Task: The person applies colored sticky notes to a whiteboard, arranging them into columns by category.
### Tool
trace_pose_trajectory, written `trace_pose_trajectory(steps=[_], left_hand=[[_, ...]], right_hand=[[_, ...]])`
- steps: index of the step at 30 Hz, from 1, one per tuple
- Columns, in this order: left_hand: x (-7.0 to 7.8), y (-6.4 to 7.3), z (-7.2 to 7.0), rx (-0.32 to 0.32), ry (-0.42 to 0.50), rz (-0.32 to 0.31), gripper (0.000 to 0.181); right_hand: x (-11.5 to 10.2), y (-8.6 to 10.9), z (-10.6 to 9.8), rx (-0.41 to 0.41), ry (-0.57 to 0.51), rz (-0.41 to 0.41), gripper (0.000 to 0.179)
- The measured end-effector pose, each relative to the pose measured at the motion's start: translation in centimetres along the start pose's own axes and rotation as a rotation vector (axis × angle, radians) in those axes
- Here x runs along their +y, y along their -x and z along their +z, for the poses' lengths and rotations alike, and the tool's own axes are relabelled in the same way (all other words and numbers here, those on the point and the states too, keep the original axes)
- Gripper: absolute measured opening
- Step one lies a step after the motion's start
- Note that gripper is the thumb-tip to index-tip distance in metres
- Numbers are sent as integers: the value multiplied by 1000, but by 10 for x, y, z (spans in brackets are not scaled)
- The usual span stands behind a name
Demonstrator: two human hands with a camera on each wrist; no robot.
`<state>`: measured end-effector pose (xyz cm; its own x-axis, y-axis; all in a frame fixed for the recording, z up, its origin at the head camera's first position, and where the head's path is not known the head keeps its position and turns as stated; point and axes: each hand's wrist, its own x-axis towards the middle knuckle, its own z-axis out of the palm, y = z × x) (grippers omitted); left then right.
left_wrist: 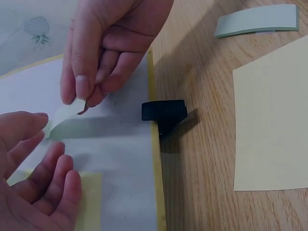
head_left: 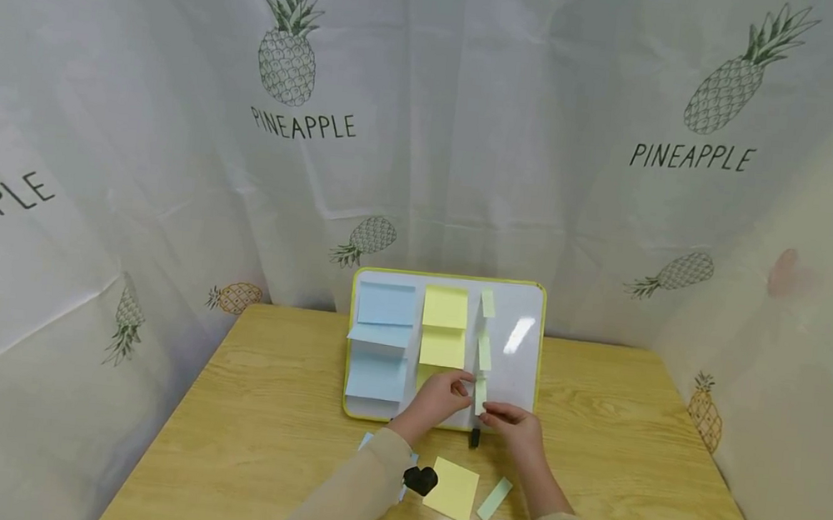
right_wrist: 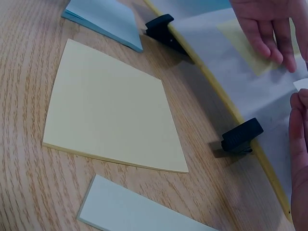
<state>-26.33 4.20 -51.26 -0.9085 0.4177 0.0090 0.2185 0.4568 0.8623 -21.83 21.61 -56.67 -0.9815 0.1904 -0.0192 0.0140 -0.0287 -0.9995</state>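
A whiteboard (head_left: 514,378) with a yellow frame leans up on the table. My right hand (head_left: 516,433) pinches the lower end of a narrow pale green sticky note (head_left: 480,396) between thumb and fingers. That strip bows away from the board in the left wrist view. My left hand (head_left: 441,396) has its fingers loosely bent, with fingertips at the strip's other end; whether they touch it is hard to tell. Above it on the board are two more green strips (head_left: 484,353). Yellow sticky notes (head_left: 445,307) and blue sticky notes (head_left: 385,303) form columns to the left, the lowest yellow one partly behind my left hand.
On the table before the board lie a yellow note pad (head_left: 451,489), a green strip pad (head_left: 495,499) and a blue note pad (right_wrist: 103,21), partly under my left arm in the head view. Black feet (right_wrist: 243,134) jut from the board's lower edge. A pineapple-print curtain (head_left: 474,132) hangs behind.
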Motion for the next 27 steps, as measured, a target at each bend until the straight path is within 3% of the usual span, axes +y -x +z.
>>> trace_pose_trajectory(steps=[12,27], left_hand=[[-1,-3,6,6,-35,-51,43],[7,-8,7,42,-69,-79,42]], right_hand=[[5,3,2,-11,-33,-8,21],[4,-2,1,-6,15,-10,20]])
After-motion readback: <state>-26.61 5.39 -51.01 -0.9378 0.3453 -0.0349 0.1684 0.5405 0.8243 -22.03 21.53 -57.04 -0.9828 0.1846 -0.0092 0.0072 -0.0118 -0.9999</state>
